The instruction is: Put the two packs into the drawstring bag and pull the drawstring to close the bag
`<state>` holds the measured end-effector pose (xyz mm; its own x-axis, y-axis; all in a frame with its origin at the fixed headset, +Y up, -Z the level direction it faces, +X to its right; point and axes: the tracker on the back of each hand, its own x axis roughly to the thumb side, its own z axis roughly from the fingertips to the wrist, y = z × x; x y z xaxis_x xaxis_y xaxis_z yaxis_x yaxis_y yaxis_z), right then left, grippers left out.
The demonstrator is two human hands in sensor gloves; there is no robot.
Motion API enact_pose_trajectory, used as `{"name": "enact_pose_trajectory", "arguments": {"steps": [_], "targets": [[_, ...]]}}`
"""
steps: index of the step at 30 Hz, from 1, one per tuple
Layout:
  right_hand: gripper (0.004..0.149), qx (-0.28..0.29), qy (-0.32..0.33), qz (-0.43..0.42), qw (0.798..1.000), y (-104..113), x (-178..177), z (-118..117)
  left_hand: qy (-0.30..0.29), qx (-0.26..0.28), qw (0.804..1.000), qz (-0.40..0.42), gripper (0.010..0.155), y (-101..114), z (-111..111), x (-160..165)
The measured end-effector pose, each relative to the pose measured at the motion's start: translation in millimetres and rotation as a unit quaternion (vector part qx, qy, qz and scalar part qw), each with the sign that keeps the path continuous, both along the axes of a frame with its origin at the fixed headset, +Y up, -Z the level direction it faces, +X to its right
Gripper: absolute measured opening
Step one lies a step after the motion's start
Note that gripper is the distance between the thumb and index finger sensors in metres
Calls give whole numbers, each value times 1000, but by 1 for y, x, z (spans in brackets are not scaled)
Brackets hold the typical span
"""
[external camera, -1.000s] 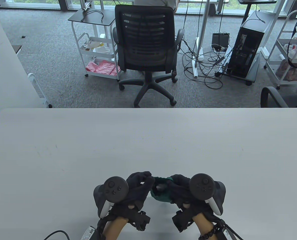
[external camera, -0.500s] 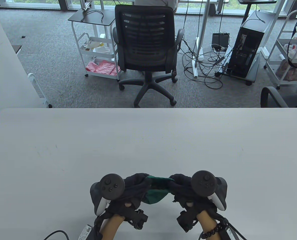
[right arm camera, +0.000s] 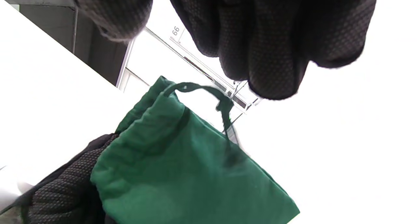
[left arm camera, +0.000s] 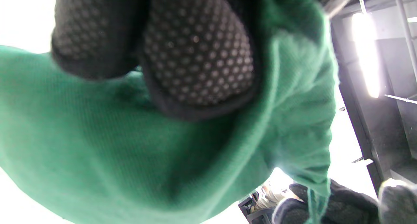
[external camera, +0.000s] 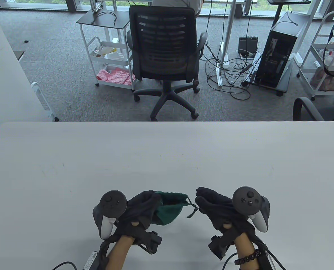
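1. The white table (external camera: 167,157) spreads out under me; both my hands work just above its near edge.

2. My left hand (external camera: 140,209) has its fingers curled round the left side of the green drawstring bag (external camera: 169,211) and holds it up off the table. In the left wrist view my dotted fingertips (left arm camera: 198,54) press into the cloth, which bunches under them.

3. My right hand (external camera: 215,206) hangs just beside the bag's mouth, apart from it, its fingers loosely bent and holding nothing that I can see.

4. The bag looks soft and light, and it sags and creases where I grip it. I judge it will fold instead of keeping its shape, so one hand should steady the gathered neck while the other pulls.

5. The drawstring (external camera: 191,209) dangles loose from the right side of the mouth. That thin cord is the place to pinch, and I expect it to slip easily.

6. The mouth (external camera: 174,194) appears partly open. I cannot see inside, so I cannot tell whether the two packs are in there; none shows on the table.
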<state>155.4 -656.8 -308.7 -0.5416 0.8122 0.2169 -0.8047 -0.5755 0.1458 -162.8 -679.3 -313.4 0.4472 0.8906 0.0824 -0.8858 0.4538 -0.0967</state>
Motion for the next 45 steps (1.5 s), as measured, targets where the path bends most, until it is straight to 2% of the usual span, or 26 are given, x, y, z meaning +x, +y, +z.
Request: {"name": "enact_pose_trajectory", "arguments": {"steps": [11,19,25,27,37,42,45], "targets": [[72,42,73,72,994,-5,-16,0,-9,-5,1000,13,43,-1,-1,0],[62,65,78,112,989,-7,-29,2,-17,-7,1000,17,44,-2,-1,1],[41,70,72,113,989,-6,-28,1,-17,-9,1000,23,43,-1,-1,1],[38,67,80,111,988,-4,-25,1,-17,-9,1000,25,44,-1,-1,0],[38,61,70,90,992,8,-8,2,0,-17,1000,-12,44,-3,-4,-6],[40,75,65,55,994,13,-3,3,5,-4,998,-55,44,-1,-5,-6],[39,99,51,39,993,16,-2,5,-8,-20,998,-51,44,-4,-5,-5]]}}
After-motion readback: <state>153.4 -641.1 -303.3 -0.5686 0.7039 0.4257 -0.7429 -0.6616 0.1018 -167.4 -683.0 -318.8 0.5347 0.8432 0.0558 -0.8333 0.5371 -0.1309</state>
